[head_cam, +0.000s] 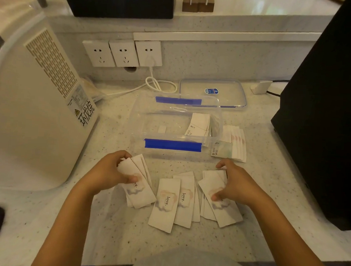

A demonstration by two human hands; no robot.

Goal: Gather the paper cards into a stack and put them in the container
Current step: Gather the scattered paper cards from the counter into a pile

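Note:
White paper cards printed "love." lie in fanned piles on the speckled counter. My left hand (111, 170) grips a small stack of cards (140, 190) at the left. My right hand (233, 183) holds another stack of cards (220, 208) at the right, thumb on top. Between them two loose cards (171, 203) lie flat. A clear plastic container (177, 122) with blue clips stands open just beyond, with several cards (199, 124) inside at its right end. More cards (233, 145) lie fanned beside the container's right side.
The container's clear lid (213, 92) lies behind it. A large white appliance (33, 105) stands at the left and a black box (326, 112) at the right. Wall sockets (124, 53) and a white cable (158, 85) are at the back.

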